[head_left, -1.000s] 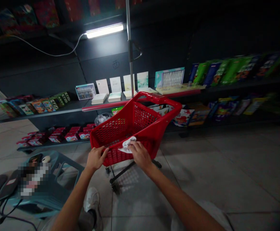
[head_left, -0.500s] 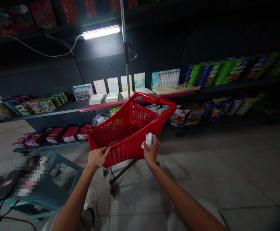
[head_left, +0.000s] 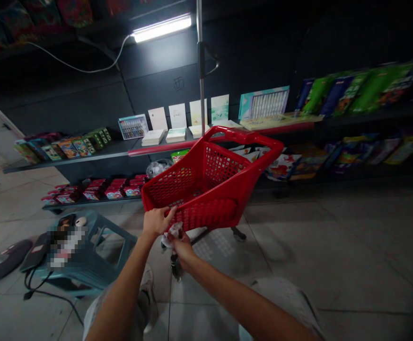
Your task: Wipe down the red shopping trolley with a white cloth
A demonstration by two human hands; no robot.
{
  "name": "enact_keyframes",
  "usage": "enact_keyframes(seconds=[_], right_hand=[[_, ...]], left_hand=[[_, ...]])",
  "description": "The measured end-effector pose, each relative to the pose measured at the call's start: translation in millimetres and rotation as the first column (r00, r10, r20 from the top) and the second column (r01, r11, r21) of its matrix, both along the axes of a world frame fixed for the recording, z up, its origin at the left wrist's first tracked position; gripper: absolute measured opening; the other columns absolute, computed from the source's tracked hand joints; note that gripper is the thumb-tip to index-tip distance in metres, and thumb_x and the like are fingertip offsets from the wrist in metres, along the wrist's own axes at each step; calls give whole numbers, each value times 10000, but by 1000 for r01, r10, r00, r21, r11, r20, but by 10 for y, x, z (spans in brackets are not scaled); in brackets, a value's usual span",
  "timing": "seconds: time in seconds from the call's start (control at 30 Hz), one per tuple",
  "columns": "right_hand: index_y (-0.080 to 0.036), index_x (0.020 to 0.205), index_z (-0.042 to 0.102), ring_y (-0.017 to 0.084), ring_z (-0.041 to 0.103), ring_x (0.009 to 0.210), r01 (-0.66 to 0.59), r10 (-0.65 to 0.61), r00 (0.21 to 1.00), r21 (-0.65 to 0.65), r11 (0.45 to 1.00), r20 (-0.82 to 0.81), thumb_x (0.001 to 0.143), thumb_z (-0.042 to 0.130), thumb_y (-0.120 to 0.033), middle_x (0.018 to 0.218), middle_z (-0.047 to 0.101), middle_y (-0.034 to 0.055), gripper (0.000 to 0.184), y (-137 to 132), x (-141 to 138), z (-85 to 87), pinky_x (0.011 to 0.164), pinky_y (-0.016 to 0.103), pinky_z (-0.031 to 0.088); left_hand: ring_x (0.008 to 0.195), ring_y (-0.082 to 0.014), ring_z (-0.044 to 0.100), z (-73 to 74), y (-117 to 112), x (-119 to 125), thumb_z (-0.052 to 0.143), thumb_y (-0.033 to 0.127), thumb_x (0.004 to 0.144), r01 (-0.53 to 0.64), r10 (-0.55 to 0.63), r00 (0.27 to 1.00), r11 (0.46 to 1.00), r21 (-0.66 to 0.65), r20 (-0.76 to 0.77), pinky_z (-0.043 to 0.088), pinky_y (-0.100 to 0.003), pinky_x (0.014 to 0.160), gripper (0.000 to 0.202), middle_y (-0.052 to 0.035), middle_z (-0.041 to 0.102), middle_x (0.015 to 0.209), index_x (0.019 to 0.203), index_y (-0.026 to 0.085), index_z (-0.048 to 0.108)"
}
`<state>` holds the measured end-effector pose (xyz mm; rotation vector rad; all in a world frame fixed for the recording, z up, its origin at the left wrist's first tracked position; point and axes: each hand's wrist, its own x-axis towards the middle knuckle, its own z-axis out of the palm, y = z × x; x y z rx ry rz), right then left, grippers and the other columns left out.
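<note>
A red plastic shopping cart [head_left: 213, 210] with a perforated basket stands in front of me, its handle toward the right. My left hand [head_left: 156, 220] grips the near rim at the basket's left end, thumb along the edge. Just below it, my right hand [head_left: 182, 244] is closed on a crumpled white tissue [head_left: 173, 232], held at the lower left corner of the basket's near side. Whether the tissue touches the plastic I cannot tell. Nothing shows inside the visible part of the basket.
Behind the cart, a dark shelf [head_left: 117, 150] holds books, boxes and bagged goods; red boxes [head_left: 94, 189] line the lower level. A blue-grey plastic stool [head_left: 96, 255] with things and cables stands at left. A metal pole [head_left: 199, 90] rises behind the cart.
My right hand has moved the tissue left along the basket's near side, to below my left hand. The left hand stays on the rim. The whole view has shifted slightly.
</note>
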<state>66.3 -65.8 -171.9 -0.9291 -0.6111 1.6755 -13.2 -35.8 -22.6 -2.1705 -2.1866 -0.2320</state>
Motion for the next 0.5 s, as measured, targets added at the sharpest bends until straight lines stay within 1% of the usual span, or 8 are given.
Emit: enact_keyframes(seconds=[0.07,0.13,0.23,0.3,0.37,0.43,0.47,0.5], right_hand=[[-220,1070,615,214,737,843,11,-14,1000,-89,996,-27,603,815,-355,995,765,39,527,92,127,41,726,324,578],[-209,1029,624,208,728,802,80,-84,996,-132,988,-29,597,803,-340,953,761,44,486,259,366,96,692,311,572],[-193,967,623,198,707,805,315,-314,949,-64,947,21,589,790,-330,911,739,42,435,658,980,212,721,316,577],[-186,988,606,182,694,829,527,-528,845,39,849,80,603,780,-356,952,720,43,455,969,1521,293,775,324,577],[-188,1042,581,162,678,903,705,-735,661,207,678,153,617,786,-384,1060,693,54,511,1232,2053,352,844,312,563],[-193,1058,561,149,662,941,777,-832,513,298,554,209,626,776,-402,1116,665,60,526,1379,2436,364,870,294,549],[-199,1064,546,144,660,934,787,-843,488,302,537,227,638,762,-409,1126,659,61,522,1398,2532,348,856,286,550],[-206,1071,527,139,660,914,779,-829,500,288,557,250,659,735,-418,1123,657,60,507,1382,2553,316,831,279,551]], left_hand=[[868,-243,722,-17,6,-24,212,688,1014,7,-7,1000,1000,8,-5,365,-295,684,709,-89,781,884,887,261,764],[861,-232,718,-32,10,-48,226,675,1019,23,-23,1000,1000,15,-10,350,-291,679,690,-84,779,878,883,256,757],[831,-221,709,-55,11,-77,225,665,1024,39,-39,999,999,29,-22,326,-290,663,684,-78,770,843,839,245,733],[813,-218,704,-70,8,-87,225,663,1025,42,-40,999,998,41,-29,315,-292,654,679,-75,766,833,817,244,718],[808,-215,702,-81,1,-88,230,664,1024,36,-35,999,998,46,-29,311,-291,651,673,-72,765,833,817,244,714],[811,-213,701,-86,-7,-78,232,668,1022,34,-33,999,999,42,-23,304,-290,642,676,-72,765,829,819,243,717],[816,-214,702,-86,-11,-71,234,669,1022,36,-35,999,999,41,-20,299,-291,636,677,-72,766,832,825,244,723],[823,-217,702,-85,-14,-61,238,671,1020,37,-37,999,998,40,-16,294,-292,629,677,-72,769,839,834,247,732]])
